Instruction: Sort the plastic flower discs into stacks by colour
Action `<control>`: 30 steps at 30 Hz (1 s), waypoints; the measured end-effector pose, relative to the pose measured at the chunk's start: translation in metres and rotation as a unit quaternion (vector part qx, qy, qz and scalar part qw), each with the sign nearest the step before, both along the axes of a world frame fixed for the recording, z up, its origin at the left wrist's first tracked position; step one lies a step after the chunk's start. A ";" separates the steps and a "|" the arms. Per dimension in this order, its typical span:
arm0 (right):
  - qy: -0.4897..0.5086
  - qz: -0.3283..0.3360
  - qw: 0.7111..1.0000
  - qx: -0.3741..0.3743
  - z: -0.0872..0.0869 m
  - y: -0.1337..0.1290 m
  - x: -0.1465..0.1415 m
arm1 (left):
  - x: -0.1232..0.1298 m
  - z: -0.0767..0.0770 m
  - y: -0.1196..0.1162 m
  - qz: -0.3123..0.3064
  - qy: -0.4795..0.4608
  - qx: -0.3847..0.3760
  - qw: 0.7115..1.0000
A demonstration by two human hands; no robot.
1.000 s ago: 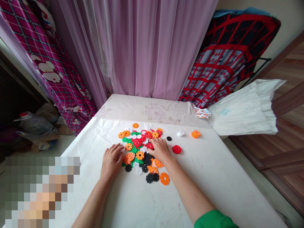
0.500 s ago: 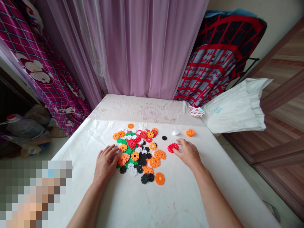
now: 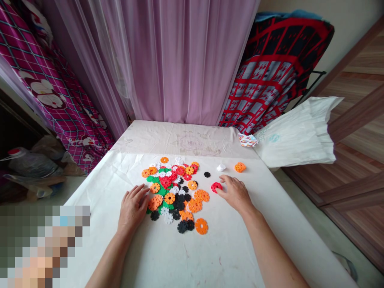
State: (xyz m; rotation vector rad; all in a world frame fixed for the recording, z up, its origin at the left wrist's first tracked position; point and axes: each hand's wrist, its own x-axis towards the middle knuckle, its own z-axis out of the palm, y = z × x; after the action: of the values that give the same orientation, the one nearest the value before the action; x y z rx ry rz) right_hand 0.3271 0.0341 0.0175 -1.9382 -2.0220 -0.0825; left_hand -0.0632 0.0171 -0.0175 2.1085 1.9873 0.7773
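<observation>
My left hand [image 3: 133, 206] rests on the white cloth at the left edge of a loose pile of notched plastic discs, its fingers apart and holding nothing. Orange discs [image 3: 155, 202], green, red, white and black ones overlap in that pile. To the right of it, my right hand [image 3: 235, 194] touches red discs [image 3: 216, 187] with its thumb; the fingers are apart, not closed on them. Beyond this hand sit a white stack [image 3: 221, 167] and an orange stack [image 3: 240, 167]. One black disc [image 3: 207, 175] lies alone between the pile and the stacks.
The cloth-covered table [image 3: 192, 140] reaches back to a purple curtain [image 3: 180, 60]. At its right edge are a small patterned paper item [image 3: 247, 140] and a white bag [image 3: 300, 136]. A bottle with a red cap [image 3: 33, 162] stands off to the left.
My right thumb and fingers have spread a little, and the red discs by them now lie gathered more closely together. My left hand has stayed in place.
</observation>
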 end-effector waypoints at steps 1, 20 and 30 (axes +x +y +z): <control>-0.001 0.003 1.000 0.003 0.001 0.000 0.001 | 0.000 0.000 0.000 0.000 0.001 0.000 1.000; -0.055 0.185 0.966 -0.171 0.033 0.101 -0.075 | -0.001 -0.006 0.001 -0.003 0.010 0.001 1.000; -0.074 0.140 0.969 -0.188 0.038 0.094 -0.071 | 0.000 -0.004 0.001 -0.002 0.009 0.000 1.000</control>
State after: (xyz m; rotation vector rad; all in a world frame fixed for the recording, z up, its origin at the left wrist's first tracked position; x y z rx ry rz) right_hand 0.2559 0.1285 0.0557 -1.8714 -2.5439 0.2486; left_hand -0.0636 0.0182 -0.0219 2.1263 1.9898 0.7613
